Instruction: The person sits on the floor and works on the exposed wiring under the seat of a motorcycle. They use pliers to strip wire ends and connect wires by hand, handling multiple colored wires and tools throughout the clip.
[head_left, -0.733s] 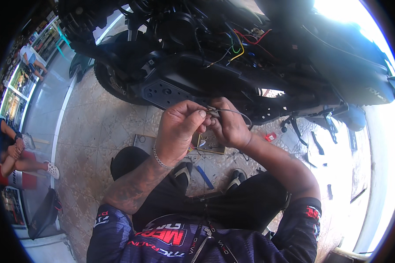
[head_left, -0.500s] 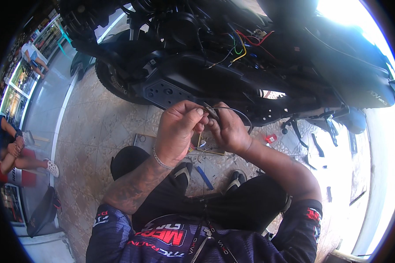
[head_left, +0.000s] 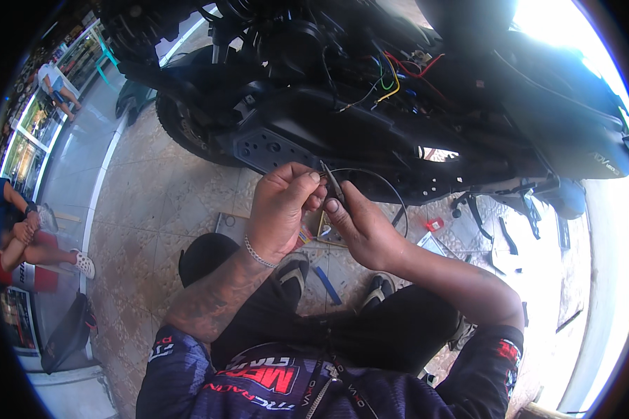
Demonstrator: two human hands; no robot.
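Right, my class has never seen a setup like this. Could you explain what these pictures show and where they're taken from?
There is no robot here, just a person's bare hands. One wide fisheye camera, worn on the head, looks down at them, so straight edges bend near the rim. The left hand pinches a thin dark cable; the right hand holds a slim pointed tool, possibly pliers. Ahead stands a motor scooter with loose coloured wires. On the tiled floor lie a blue strip and a small red item.
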